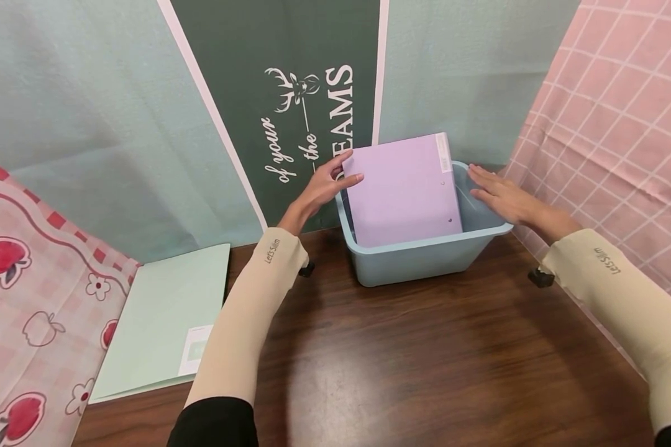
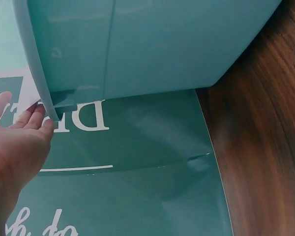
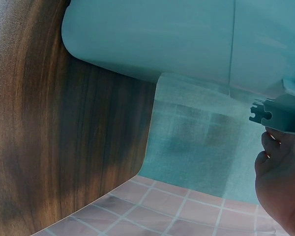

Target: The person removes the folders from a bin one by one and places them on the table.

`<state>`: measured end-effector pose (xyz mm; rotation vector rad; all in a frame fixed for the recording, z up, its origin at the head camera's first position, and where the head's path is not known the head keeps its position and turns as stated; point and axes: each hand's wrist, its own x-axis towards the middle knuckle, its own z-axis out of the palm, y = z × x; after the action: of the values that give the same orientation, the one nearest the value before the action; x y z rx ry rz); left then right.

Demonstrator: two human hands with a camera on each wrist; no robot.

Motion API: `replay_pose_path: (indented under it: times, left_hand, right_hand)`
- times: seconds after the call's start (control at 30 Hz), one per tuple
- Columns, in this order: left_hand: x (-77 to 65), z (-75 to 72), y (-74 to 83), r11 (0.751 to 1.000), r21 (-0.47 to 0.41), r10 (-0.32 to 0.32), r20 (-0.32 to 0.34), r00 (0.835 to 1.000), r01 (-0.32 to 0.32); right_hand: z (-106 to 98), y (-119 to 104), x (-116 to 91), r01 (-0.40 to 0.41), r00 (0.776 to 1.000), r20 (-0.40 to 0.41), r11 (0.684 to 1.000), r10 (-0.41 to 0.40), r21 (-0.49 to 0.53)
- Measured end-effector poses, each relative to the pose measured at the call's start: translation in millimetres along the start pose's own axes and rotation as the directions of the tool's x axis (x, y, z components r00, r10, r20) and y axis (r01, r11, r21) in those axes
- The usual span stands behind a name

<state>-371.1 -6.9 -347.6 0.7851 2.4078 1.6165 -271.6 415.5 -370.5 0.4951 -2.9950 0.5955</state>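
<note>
A lilac binder (image 1: 405, 189) with two small rivets and a pale label stands tilted inside a light blue plastic bin (image 1: 414, 264), its upper part rising above the rim. My left hand (image 1: 327, 180) is at the binder's left edge, its thumb overlapping the front cover and its fingers spread. From the left wrist, that hand (image 2: 22, 140) appears beside the bin's rim (image 2: 37, 64). Over the bin's right end, my right hand (image 1: 503, 195) lies with straight fingers at the rim. Its fingertips (image 3: 270, 142) show just under the rim in the right wrist view.
A pale green folder (image 1: 168, 310) with a white label lies at the left of the dark wooden table (image 1: 369, 366). Behind the bin hangs a green printed curtain (image 1: 291, 37). Pink checked cloth (image 1: 620, 118) borders the right side, and apple-patterned cloth (image 1: 39, 298) the left.
</note>
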Motion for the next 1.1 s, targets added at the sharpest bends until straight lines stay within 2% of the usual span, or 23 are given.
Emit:
replay_pose_path:
  times: [0.2, 0.37, 0.6, 0.87, 0.97, 1.1]
  left_hand:
    - [-0.1, 5.0, 3.3, 0.998, -0.051, 0.045, -0.015, 0.999, -0.046]
    - [-1.8, 12.2, 8.6, 0.984, -0.156, 0.087, -0.020, 0.996, -0.089]
    - [-4.3, 20.4, 8.0, 0.970, -0.230, 0.084, -0.001, 0.997, -0.081]
    - [-5.0, 26.2, 7.4, 0.971, -0.223, 0.102, 0.062, 0.993, -0.086]
    - [-4.5, 28.2, 9.1, 0.979, -0.170, 0.127, 0.087, 0.988, -0.111]
    - [-4.7, 30.0, 12.5, 0.986, -0.050, 0.162, 0.128, 0.978, -0.157]
  right_hand:
    - [0, 1, 0, -0.012, 1.000, 0.018, 1.000, 0.012, -0.010]
    - [0, 1, 0, -0.014, 1.000, 0.021, 1.000, 0.015, -0.015]
    - [1, 1, 0, -0.026, 0.999, 0.030, 1.000, 0.026, -0.012]
    - [1, 0, 1, -0.022, 0.999, 0.024, 1.000, 0.022, -0.003]
    - [1, 0, 2, -0.014, 1.000, 0.021, 1.000, 0.014, 0.000]
    - [1, 0, 1, -0.005, 1.000, 0.016, 1.000, 0.005, 0.002]
